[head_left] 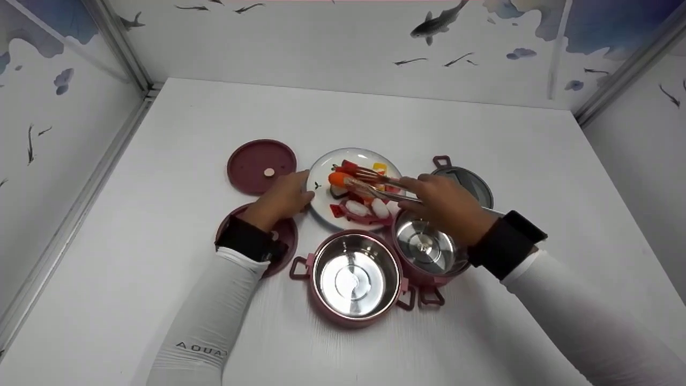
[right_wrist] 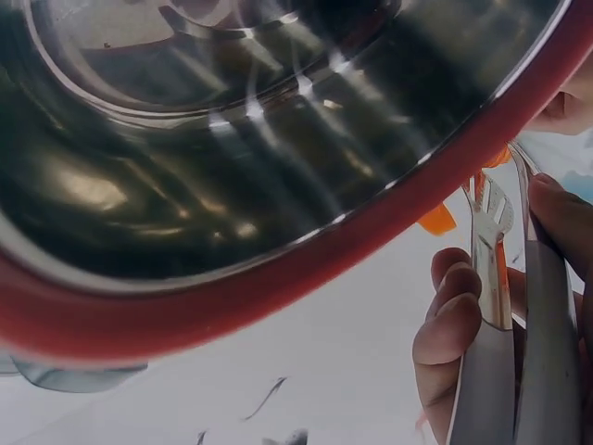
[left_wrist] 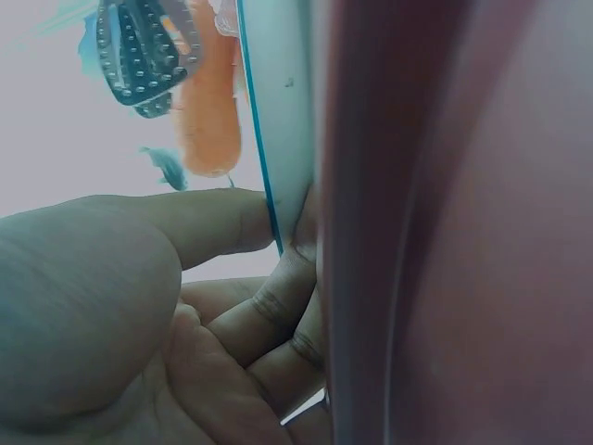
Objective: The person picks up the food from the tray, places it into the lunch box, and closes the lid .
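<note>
My left hand (head_left: 284, 197) pinches the left rim of a white plate (head_left: 320, 206) between thumb and fingers; the left wrist view shows the thumb on the plate's face (left_wrist: 278, 102). Food-shaped pieces lie on the plate: an orange carrot-like piece (head_left: 337, 179), white oval pieces (head_left: 357, 208), and red and yellow bits. My right hand (head_left: 447, 206) grips metal tongs (head_left: 394, 197) over the plate, fingers and thumb on their two arms (right_wrist: 486, 380). The tongs' ends lie at the carrot-like piece and a red piece (head_left: 348, 166); whether they pinch either I cannot tell.
An open dark-pink pot (head_left: 353, 319) with a steel inside stands in front of the plate. Another such pot (head_left: 423, 273) is beside it, beneath my right hand. Two dark-red lids (head_left: 252, 161) lie at the left, one partly under my left wrist. A grey round lid-like piece (head_left: 479, 187) lies right.
</note>
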